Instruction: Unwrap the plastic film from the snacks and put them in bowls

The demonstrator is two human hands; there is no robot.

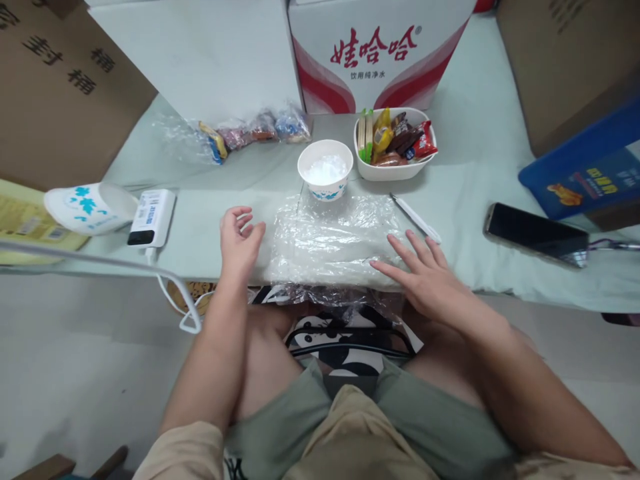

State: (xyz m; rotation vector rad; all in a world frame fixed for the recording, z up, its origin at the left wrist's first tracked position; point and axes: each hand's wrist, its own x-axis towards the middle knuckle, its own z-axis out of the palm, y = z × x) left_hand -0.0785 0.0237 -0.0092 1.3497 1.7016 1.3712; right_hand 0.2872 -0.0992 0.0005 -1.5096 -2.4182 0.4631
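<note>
A sheet of clear plastic wrap (pixel 330 240) lies spread on the pale green table (pixel 480 153) and hangs over its front edge. My left hand (pixel 239 241) rests at the wrap's left edge, fingers loosely curled, holding nothing. My right hand (pixel 425 273) lies flat with fingers stretched out on the wrap's right side. Just behind the wrap stands a paper cup (pixel 325 169) with white stuff in it. A white bowl (pixel 395 143) full of wrapped snacks sits to its right. A white pen-like tool (pixel 416 219) lies by my right fingers.
A phone (pixel 536 235) lies at the right, a white power bank (pixel 152 217) and an overturned paper cup (pixel 90 207) at the left. Bagged sweets (pixel 250 133) lie at the back. A printed carton (pixel 380 53) and brown boxes (pixel 65 87) ring the table.
</note>
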